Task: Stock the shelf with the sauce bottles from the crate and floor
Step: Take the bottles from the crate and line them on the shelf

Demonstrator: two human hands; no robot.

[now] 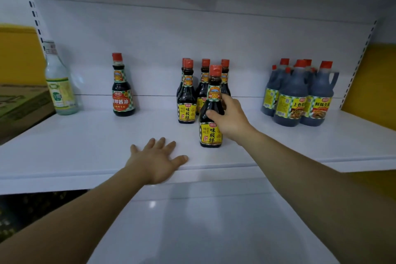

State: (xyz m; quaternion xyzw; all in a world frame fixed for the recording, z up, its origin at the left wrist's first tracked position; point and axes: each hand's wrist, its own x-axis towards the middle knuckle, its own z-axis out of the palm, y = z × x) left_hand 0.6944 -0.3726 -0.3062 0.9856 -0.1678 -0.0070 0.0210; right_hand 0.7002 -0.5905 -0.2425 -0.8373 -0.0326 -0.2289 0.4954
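Observation:
A dark sauce bottle (211, 109) with a red cap and yellow label stands upright on the white shelf (85, 141), in front of a cluster of several matching bottles (186, 94). My right hand (230, 118) wraps around its right side at mid height. My left hand (157, 161) lies flat on the shelf's front edge, fingers spread, holding nothing.
A lone red-labelled sauce bottle (122, 88) stands left of the cluster. A clear tall bottle (60, 83) is at the far left beside a cardboard box (21, 105). Several large handled jugs (300, 96) stand at the right. Another shelf board (214, 231) lies below.

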